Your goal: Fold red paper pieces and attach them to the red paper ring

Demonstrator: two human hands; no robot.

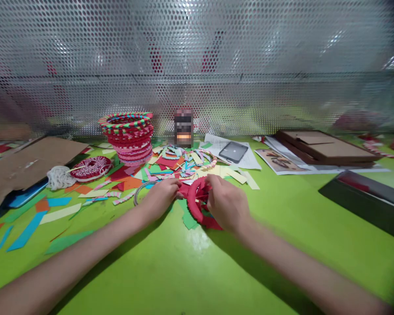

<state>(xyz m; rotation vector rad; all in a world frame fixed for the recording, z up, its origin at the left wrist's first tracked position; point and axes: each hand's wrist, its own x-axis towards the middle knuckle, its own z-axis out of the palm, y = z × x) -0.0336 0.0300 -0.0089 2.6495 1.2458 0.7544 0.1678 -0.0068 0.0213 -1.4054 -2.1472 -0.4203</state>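
A red ring (193, 202), with red strips at its inside and lower edge, is held just above the green table (184, 271). My right hand (228, 201) is closed on the ring's right side, fingers curled over it. My left hand (162, 197) pinches a red strip (184, 190) that reaches to the ring's left side. Beside my left hand a thin grey hoop (137, 195) lies partly hidden. Green paper scraps (189, 218) lie under the ring, and a pile of coloured paper pieces (174, 162) spreads behind both hands.
A stack of red and striped rings (131, 142) stands back left, near white yarn (59, 177) and a red-and-white disc (91, 169). Cardboard (36, 162) lies far left. A tablet (233, 152) rests on papers; brown boards (328, 146) and a dark box (367, 201) are right.
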